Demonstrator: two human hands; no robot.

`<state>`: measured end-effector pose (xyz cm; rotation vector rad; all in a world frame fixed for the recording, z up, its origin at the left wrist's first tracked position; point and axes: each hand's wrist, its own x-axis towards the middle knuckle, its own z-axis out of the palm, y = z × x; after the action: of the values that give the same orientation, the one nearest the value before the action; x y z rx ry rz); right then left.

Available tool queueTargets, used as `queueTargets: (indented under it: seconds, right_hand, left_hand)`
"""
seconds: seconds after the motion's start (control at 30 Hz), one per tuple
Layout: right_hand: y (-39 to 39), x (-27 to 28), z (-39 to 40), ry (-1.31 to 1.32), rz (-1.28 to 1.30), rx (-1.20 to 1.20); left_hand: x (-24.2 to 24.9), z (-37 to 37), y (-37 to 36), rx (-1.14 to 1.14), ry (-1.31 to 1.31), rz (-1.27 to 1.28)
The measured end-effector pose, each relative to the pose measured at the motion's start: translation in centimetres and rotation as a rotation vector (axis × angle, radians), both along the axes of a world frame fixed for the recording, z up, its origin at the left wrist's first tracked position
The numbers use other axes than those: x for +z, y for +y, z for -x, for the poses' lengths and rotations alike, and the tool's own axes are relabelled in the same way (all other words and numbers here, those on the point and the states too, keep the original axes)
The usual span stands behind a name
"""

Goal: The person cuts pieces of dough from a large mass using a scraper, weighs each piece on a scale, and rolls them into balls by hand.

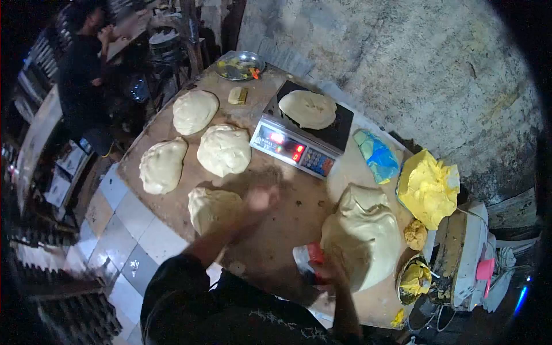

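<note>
My left hand [263,198] is over the table [287,221], just right of the nearest small dough piece [211,210]; motion blur hides its fingers. My right hand [326,270] is beside the left edge of the large dough mass [368,236], at a red and white object [309,260] that may be a scraper. The grip on it is dark and blurred. A flat dough piece [309,109] lies on the digital scale [299,150]. Three more dough pieces rest left of the scale: a rear one [195,112], a middle one [224,150] and a left one [163,165].
A metal bowl [240,65] and a small yellowish block [237,95] are at the back. Along the right are a blue packet [376,156], yellow material in an open wrapper [428,187] and a tin [415,280]. Another person [86,75] stands at the upper left.
</note>
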<state>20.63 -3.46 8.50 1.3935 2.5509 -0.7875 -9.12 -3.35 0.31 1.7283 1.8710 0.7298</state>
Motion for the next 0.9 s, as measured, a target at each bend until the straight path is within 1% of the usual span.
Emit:
queueTargets:
  seconds: [0.03,0.07,0.1,0.13,0.17,0.23,0.27,0.3,0.33,0.37,0.4,0.43,0.5,0.53,0.57,0.6,0.63,0.67,0.7,0.73,0.77,0.8,0.83,0.87,0.9]
  right_hand:
    - [1.5,-0.9,1.0,-0.015,0.005,-0.007]
    - [4.1,-2.6,1.7,-0.2,0.155,0.213]
    - [6.7,-3.3,2.8,-0.385,0.302,0.433]
    - [9.6,-2.6,4.7,-0.371,0.137,0.528]
    - [12.0,-1.4,7.3,-0.352,-0.017,0.615]
    - [16.5,7.1,17.6,0.237,0.399,-0.166]
    - [19.1,10.0,22.1,-0.12,-0.132,0.331]
    - [23.4,9.3,24.9,-0.056,-0.411,0.488]
    - [26.5,9.9,28.4,-0.14,-0.601,0.569]
    - [29.8,9.3,31.4,-0.327,-0.7,0.633]
    - [32.3,7.8,33.8,-0.46,-0.699,0.629]
    - [34.4,6.6,35.9,-0.465,-0.69,0.631]
    - [36.3,5.1,38.6,-0.658,-0.295,0.739]
    - [36.7,4.5,38.5,-0.515,-0.266,0.703]
    - [37.0,3.4,38.1,-0.526,-0.236,0.7]
    - [37.4,2.6,37.4,-0.383,-0.259,0.602]
    - [37.9,2.4,36.9,-0.238,-0.301,0.496]
    - [37.0,2.3,35.3,0.016,-0.383,0.395]
    - [35.8,2.3,33.4,0.193,-0.451,0.28]
    - [34.6,2.1,31.6,0.375,-0.516,0.165]
    - [35.1,-0.1,28.7,0.684,-0.556,0.108]
    - [33.5,0.1,27.0,0.933,-0.323,-0.166]
    - [33.6,0.1,24.2,0.896,-0.333,-0.328]
    - [32.4,2.1,23.3,1.064,-0.192,-0.496]
    - [31.8,4.3,21.9,1.107,-0.215,-0.49]
  left_hand:
    - [4.2,2.8,1.7,0.173,0.124,-0.178]
    - [7.1,5.8,3.6,0.247,0.048,-0.051]
    - [5.4,9.7,6.6,0.232,0.125,-0.302]
    - [7.6,11.9,8.4,0.254,0.145,-0.297]
    - [6.8,14.3,11.0,0.261,0.178,-0.418]
    - [6.5,17.9,16.1,0.19,0.233,-0.314]
    - [4.8,18.7,18.3,0.182,0.22,-0.306]
    - [2.5,19.4,20.7,0.082,0.423,-0.308]
    - [1.1,19.9,22.6,-0.014,0.627,-0.309]
    - [1.0,19.9,23.7,-0.012,0.62,-0.306]
    - [1.4,19.6,24.4,-0.037,0.43,-0.343]
    - [1.9,19.6,25.0,-0.062,0.241,-0.377]
    - [1.4,20.0,25.6,-0.096,0.195,-0.32]
    - [1.0,20.2,26.0,-0.082,0.247,-0.329]
    - [0.7,19.8,25.8,-0.073,0.292,-0.331]
    - [0.6,19.2,25.3,-0.088,0.27,-0.316]
    - [0.9,19.2,25.2,-0.038,0.158,-0.367]
    - [1.4,19.0,25.4,0.015,0.046,-0.421]
    - [1.2,18.6,25.6,0.011,0.037,-0.427]
    - [0.8,18.4,25.9,-0.007,0.182,-0.397]
    - [0.6,18.5,26.1,-0.016,0.334,-0.363]
    - [0.7,18.4,26.1,-0.004,0.331,-0.353]
    - [1.0,17.9,26.0,-0.007,0.37,-0.275]
    - [1.4,17.6,26.4,-0.021,0.416,-0.207]
    - [1.7,17.4,27.0,-0.032,0.414,-0.203]
